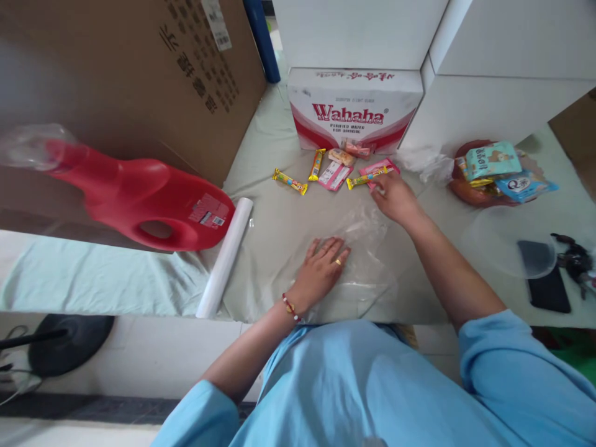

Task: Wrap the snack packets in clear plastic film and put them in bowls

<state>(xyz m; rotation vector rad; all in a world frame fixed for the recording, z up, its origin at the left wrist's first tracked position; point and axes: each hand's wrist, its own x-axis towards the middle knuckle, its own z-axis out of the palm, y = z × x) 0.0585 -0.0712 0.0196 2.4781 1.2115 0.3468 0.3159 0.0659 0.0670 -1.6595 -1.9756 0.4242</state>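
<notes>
My left hand (325,268) lies flat on a clear plastic bag (367,261) spread over the cloth, its fingers stretched out and holding nothing. My right hand (395,195) reaches to a yellow-wrapped snack stick (361,180) and the pink packet (380,166) partly under it. Its thumb and forefinger look apart beside these two; the other fingers are partly hidden. To the left lie two more yellow snack sticks (290,181) (317,164), a pink and white packet (334,176), a wrapped biscuit (341,157) and a reddish clear-wrapped snack (357,148).
A Wahaha water carton (356,112) stands behind the snacks. On the left are a red detergent bottle (153,198), a white roll (226,257) and a large cardboard box (139,81). A snack bowl (465,189), translucent lid (510,242), phone (549,288) and keys (577,257) are right.
</notes>
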